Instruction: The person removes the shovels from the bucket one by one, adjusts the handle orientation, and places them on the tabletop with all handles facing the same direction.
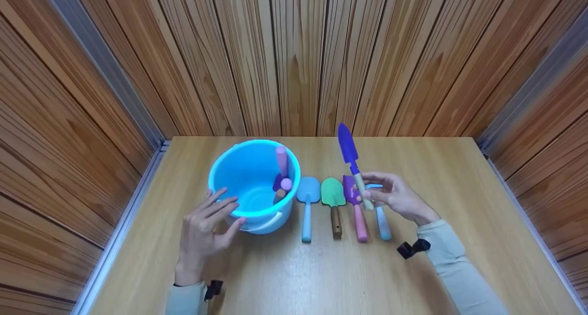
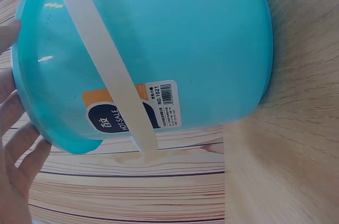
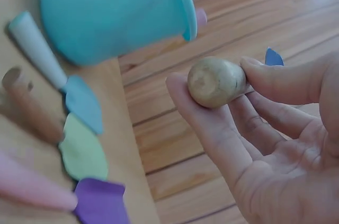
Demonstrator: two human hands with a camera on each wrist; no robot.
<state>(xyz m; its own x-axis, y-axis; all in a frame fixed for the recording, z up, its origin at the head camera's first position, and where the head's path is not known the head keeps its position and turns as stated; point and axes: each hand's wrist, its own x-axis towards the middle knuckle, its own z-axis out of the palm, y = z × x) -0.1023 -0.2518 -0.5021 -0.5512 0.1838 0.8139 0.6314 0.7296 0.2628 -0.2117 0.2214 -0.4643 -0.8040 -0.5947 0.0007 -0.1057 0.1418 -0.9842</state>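
Note:
My right hand [image 1: 383, 193] pinches the pale wooden handle [image 3: 214, 81] of a purple trowel [image 1: 347, 149], which points up and away above the table. My left hand [image 1: 206, 218] rests with straight fingers [image 2: 13, 144] against the rim of a blue bucket [image 1: 252, 186] [image 2: 159, 49] with a white handle [image 2: 116, 81]. Inside the bucket stand two tools with pink handles [image 1: 281, 161]. On the table to its right lie a light blue spade [image 1: 307, 200], a green trowel [image 1: 333, 195], a purple tool with a pink handle [image 1: 357, 214] and a blue-handled tool [image 1: 382, 223].
The wooden table [image 1: 459, 191] is enclosed by wood-panelled walls at the back and both sides. A label with a barcode [image 2: 153, 107] is stuck on the bucket's side.

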